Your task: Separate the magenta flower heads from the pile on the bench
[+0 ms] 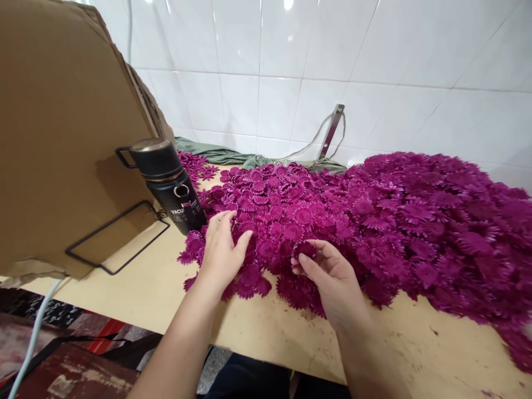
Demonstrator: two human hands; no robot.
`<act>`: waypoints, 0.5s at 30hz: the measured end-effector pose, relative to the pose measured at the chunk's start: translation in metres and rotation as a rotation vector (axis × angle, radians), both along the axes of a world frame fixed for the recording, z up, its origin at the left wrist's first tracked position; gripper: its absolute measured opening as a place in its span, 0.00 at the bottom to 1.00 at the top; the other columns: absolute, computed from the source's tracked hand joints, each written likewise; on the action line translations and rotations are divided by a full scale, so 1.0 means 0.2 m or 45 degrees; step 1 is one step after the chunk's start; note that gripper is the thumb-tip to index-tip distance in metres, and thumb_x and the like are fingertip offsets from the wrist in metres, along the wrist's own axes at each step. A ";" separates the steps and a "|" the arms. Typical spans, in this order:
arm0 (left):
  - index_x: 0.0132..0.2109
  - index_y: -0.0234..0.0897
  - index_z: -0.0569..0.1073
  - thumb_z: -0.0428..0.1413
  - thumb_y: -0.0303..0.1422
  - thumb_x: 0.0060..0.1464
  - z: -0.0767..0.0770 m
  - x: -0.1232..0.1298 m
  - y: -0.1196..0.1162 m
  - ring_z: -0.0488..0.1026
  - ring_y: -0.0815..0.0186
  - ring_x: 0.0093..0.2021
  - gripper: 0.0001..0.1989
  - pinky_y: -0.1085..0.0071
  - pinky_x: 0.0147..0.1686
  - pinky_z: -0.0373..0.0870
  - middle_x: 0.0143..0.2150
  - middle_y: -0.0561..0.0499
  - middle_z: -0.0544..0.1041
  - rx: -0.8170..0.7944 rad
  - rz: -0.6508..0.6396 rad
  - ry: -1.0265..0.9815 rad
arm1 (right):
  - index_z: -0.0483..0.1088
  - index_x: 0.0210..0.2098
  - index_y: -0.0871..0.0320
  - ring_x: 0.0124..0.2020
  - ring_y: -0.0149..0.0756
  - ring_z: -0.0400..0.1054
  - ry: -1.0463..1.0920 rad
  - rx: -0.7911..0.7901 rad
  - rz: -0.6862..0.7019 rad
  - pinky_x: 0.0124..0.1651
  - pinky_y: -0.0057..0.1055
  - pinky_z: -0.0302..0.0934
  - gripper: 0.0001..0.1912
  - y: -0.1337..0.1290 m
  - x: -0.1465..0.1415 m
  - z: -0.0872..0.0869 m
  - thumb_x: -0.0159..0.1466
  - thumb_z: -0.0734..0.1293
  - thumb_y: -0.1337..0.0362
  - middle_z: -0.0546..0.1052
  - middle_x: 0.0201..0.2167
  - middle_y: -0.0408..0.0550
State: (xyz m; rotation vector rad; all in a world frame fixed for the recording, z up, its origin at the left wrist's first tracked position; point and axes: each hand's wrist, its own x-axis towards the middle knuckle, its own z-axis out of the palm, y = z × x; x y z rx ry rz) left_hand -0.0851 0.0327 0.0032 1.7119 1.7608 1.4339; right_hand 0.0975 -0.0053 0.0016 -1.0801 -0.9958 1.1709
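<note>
A wide heap of magenta artificial flower heads (415, 221) covers the table along the wall. My right hand (332, 280) pinches one dark magenta flower head (305, 252) between thumb and fingers, just above the front of the heap. Over the left part of the pile, my left hand (224, 246) has its thumb held apart from its fingers, and nothing shows in its grasp. Its fingertips reach in among the flowers, close to the black vacuum flask. I cannot tell whether they touch any.
A black vacuum flask (172, 185) stands left of the heap. Behind it leans a large cardboard sheet (62, 122), with a black wire frame (118, 238) at its foot. A metal bracket (332, 130) and green cloth (216, 152) are by the tiled wall. The wooden table (266, 332) has its edge near me.
</note>
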 end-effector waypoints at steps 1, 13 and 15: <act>0.45 0.37 0.70 0.55 0.32 0.49 0.01 0.02 -0.02 0.68 0.58 0.47 0.14 0.61 0.45 0.65 0.47 0.44 0.69 0.075 0.004 0.045 | 0.71 0.31 0.58 0.26 0.32 0.68 0.007 -0.028 0.012 0.31 0.32 0.67 0.16 0.00 -0.01 0.00 0.49 0.73 0.54 0.74 0.26 0.44; 0.42 0.38 0.72 0.52 0.29 0.54 0.03 0.25 -0.18 0.71 0.63 0.43 0.09 0.65 0.46 0.68 0.41 0.47 0.75 0.037 -0.531 0.014 | 0.70 0.25 0.58 0.25 0.30 0.61 -0.138 0.080 0.020 0.30 0.27 0.59 0.10 0.01 -0.05 -0.01 0.53 0.69 0.57 0.70 0.22 0.41; 0.44 0.38 0.72 0.53 0.29 0.53 0.03 0.25 -0.18 0.71 0.64 0.41 0.10 0.66 0.44 0.68 0.42 0.47 0.74 0.054 -0.512 -0.027 | 0.67 0.21 0.58 0.23 0.27 0.56 -0.175 0.065 0.015 0.26 0.25 0.54 0.14 0.01 -0.05 -0.01 0.55 0.68 0.55 0.65 0.19 0.39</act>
